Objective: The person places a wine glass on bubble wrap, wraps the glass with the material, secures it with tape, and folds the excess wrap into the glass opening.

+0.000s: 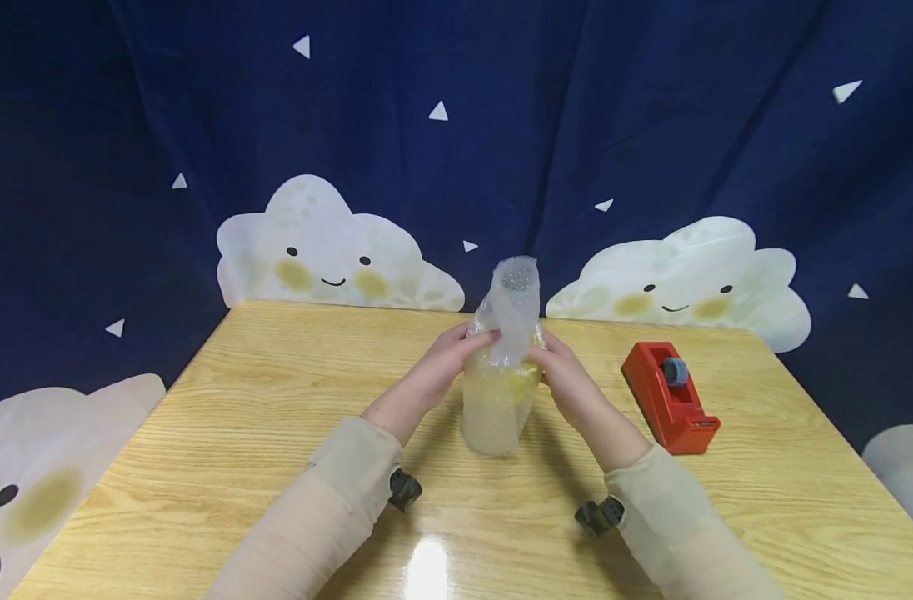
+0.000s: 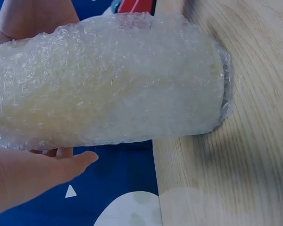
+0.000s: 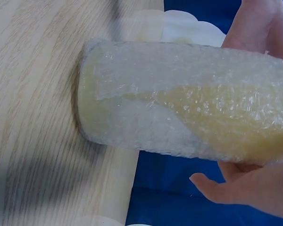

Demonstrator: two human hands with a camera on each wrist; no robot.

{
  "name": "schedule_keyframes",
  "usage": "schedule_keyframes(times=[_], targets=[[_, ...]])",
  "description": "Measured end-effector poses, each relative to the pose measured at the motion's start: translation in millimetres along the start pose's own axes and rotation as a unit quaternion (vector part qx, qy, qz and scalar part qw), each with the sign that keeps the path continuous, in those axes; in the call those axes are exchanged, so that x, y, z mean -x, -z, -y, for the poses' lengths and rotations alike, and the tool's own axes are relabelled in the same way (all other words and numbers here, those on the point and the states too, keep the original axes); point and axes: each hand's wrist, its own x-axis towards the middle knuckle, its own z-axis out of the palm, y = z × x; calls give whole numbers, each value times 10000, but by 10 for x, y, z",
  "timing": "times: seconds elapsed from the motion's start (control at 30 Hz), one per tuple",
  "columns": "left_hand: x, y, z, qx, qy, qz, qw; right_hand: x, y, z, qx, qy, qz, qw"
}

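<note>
A bottle-shaped item wrapped in bubble wrap (image 1: 501,400) stands roughly upright over the middle of the table, its base at or just above the wood. Yellowish contents show through the cloudy wrap, and loose bubble wrap narrows at the top. My left hand (image 1: 443,360) grips its left side, thumb in front. From the right, my right hand (image 1: 574,385) grips it at about the same height. Both wrist views show the wrapped item (image 2: 132,89) between the hands, with the right hand's thumb (image 3: 207,187) apart from the wrap. Most fingers are hidden behind it.
A red tape dispenser (image 1: 666,400) with a blue-grey roll (image 1: 674,372) stands on the table's right side. The wooden table (image 1: 276,392) ends at a dark blue curtain (image 1: 396,100) with clouds and white triangles. Small black cameras (image 1: 405,489) hang at both wrists.
</note>
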Motion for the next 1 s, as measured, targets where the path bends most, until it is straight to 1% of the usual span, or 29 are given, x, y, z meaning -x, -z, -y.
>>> schedule_keyframes(times=[0.07, 0.13, 0.2, 0.27, 0.33, 0.47, 0.53, 0.6, 0.7, 0.77, 0.83, 0.9, 0.93, 1.0], targets=[[1, -9, -5, -117, 76, -127, 9998, 9, 22, -12, -135, 23, 116, 9998], [1, -14, -8, -188, 85, -213, 9996, 17, 47, -17, -392, 57, 330, 9987], [-5, -14, -9, -195, 47, -257, 9995, 18, 65, -12, -654, 67, 502, 9966], [-7, -14, -11, -192, -9, -301, 9994, 16, 81, -3, -797, 66, 680, 9945], [0, -20, -18, -205, -29, -358, 9991, 14, 94, 2, -713, 34, 776, 9944], [23, -43, -44, -273, -14, -557, 9981, 14, 88, 7, -85, 105, 896, 9959], [33, -54, -53, -244, 32, -621, 9978, 14, 66, 14, 155, 94, 787, 9967], [38, -58, -55, -203, 60, -630, 9978, 12, 41, 23, 285, 58, 610, 9977], [41, -49, -39, -99, 74, -523, 9986, 6, 1, 36, 268, -77, 328, 9991], [30, -31, -8, 51, -33, -411, 9991, 1, -18, 42, 228, -132, 208, 9994], [15, -1, 24, 361, -167, -209, 9990, -1, -28, 50, 188, -159, 137, 9996], [-6, 38, 40, 745, -285, 26, 9968, -2, -31, 58, 183, -168, 79, 9997], [-15, 57, 42, 889, -311, 152, 9954, -2, -32, 60, 193, -165, 48, 9997], [-20, 87, 31, 1015, -253, 315, 9940, -2, -42, 68, 231, -135, -3, 9996]])
